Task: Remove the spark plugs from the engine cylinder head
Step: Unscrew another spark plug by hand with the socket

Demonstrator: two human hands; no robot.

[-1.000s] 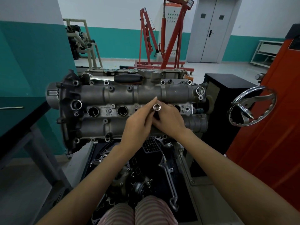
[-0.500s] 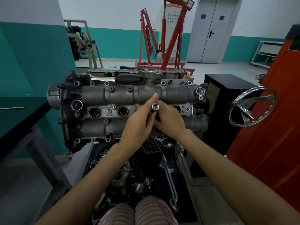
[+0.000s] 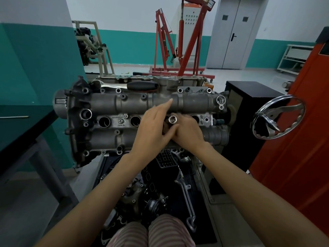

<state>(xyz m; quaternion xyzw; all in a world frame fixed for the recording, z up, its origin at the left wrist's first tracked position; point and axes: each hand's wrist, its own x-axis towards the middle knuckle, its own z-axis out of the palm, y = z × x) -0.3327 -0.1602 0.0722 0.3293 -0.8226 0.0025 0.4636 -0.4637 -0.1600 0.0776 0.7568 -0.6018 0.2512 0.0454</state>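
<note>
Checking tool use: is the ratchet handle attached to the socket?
No: the ratchet lies apart along the head's far edge, while both hands hold the socket.

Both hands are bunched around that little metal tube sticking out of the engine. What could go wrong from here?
The socket could slip from the fingers of the right hand and left hand and drop back down its well. If it tilts, it may bind on the plug. A loosened plug might also fall among the parts below the cylinder head.
</note>
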